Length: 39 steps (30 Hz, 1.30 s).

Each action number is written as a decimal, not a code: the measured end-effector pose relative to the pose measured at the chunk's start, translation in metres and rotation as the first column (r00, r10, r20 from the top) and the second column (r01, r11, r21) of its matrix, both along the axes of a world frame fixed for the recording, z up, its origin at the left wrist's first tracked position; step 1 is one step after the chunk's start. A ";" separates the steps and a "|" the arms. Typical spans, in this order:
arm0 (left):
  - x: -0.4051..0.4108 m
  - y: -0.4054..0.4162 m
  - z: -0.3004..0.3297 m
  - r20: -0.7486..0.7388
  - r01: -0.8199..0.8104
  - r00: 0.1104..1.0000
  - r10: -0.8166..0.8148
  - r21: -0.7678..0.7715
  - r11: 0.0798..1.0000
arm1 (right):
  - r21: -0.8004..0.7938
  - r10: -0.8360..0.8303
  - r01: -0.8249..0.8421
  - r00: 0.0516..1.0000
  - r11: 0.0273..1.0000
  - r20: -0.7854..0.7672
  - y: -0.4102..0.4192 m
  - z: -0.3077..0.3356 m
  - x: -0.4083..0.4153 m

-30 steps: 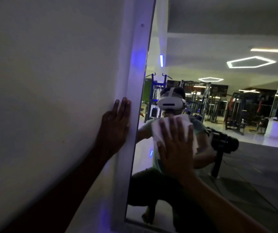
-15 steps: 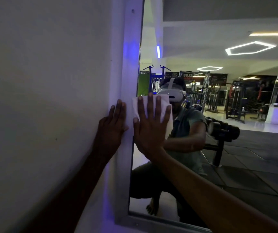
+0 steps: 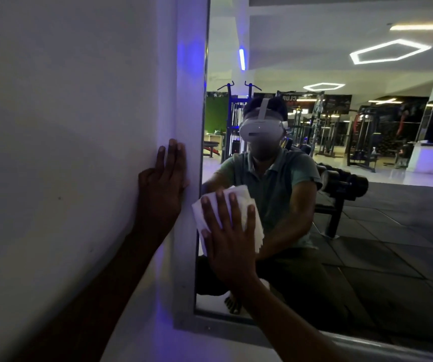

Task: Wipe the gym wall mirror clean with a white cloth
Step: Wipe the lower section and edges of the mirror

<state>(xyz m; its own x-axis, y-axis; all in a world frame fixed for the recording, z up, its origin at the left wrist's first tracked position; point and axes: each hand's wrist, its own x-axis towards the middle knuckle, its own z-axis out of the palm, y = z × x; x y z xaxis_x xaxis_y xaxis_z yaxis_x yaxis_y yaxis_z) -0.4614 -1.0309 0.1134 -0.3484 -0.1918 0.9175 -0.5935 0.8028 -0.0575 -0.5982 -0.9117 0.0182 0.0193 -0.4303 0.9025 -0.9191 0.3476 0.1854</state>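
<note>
Down at the lower left corner of the mirror, the right hand is flat on the white cloth, fingers straight and spread, pressing it against the glass right beside the grey frame. No pinch, no curl: the cloth is held only by palm pressure. Over on the white wall, the left hand rests with fingers straight and together, fingertips reaching onto the frame edge, bracing the body.

The cloth sits low on the glass, one edge overlapping the frame, a fair stretch above the bottom rail. Most of the pane to the right reflects gym machines and ceiling lights, and whether it is clean cannot be told in this dim light.

Now the risks. With nothing gripping it, the cloth could slide out from under the palm and drop if pressure eases mid-stroke. Its loose right edge hangs free of the hand and may fold over, leaving streaks. Bare fingertips overhang the top edge and could smudge the glass. And the strip along the frame is easy to skip.
</note>
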 end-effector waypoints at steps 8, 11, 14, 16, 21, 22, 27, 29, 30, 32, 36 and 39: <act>-0.015 0.013 -0.061 -0.081 0.080 0.994 -0.073 0.081 0.994 | -0.261 -0.227 0.320 0.916 0.911 0.330 0.065 0.038 -0.063; -0.019 0.011 -0.067 -0.117 0.069 0.991 -0.060 0.080 0.994 | -0.327 -0.222 0.387 0.869 0.862 0.442 0.038 0.053 -0.034; -0.022 0.011 -0.075 -0.120 0.037 0.992 -0.026 0.086 0.996 | -0.150 -0.106 0.141 0.969 0.978 0.222 0.004 0.043 0.000; -0.023 0.014 -0.081 -0.106 0.046 0.994 -0.035 0.098 0.994 | -0.024 -0.049 0.051 0.994 0.998 0.097 0.001 0.036 0.004; -0.020 0.032 -0.129 -0.057 0.016 0.998 -0.010 0.118 0.993 | -0.054 -0.050 0.055 0.995 0.997 0.083 0.058 -0.007 -0.056; -0.020 0.034 -0.138 -0.051 0.007 0.999 0.000 0.136 0.991 | -0.081 -0.119 0.130 0.985 0.988 0.128 0.081 -0.026 -0.076; -0.022 0.047 -0.190 0.006 -0.066 0.998 0.066 0.172 0.983 | -0.149 -0.290 0.438 0.776 0.887 0.560 0.100 -0.087 -0.071; -0.013 0.046 -0.221 0.080 -0.120 0.991 0.109 0.147 0.982 | -0.166 -0.175 0.308 0.822 0.937 0.541 0.057 -0.092 -0.033; -0.007 0.042 -0.231 0.120 -0.136 0.985 0.121 0.132 0.982 | -0.135 -0.121 0.209 0.871 0.968 0.476 0.037 -0.094 -0.016; 0.003 0.032 -0.238 0.163 -0.128 0.981 0.108 0.120 0.984 | -0.041 -0.051 0.066 0.954 0.997 0.294 0.010 -0.096 0.003; 0.004 0.031 -0.238 0.159 -0.118 0.982 0.098 0.118 0.986 | 0.097 0.042 -0.053 0.993 0.994 0.112 0.029 -0.113 -0.019; 0.000 0.034 -0.245 0.146 -0.131 0.983 0.108 0.154 0.979 | 0.085 -0.074 0.058 0.977 0.995 0.198 0.089 -0.161 -0.063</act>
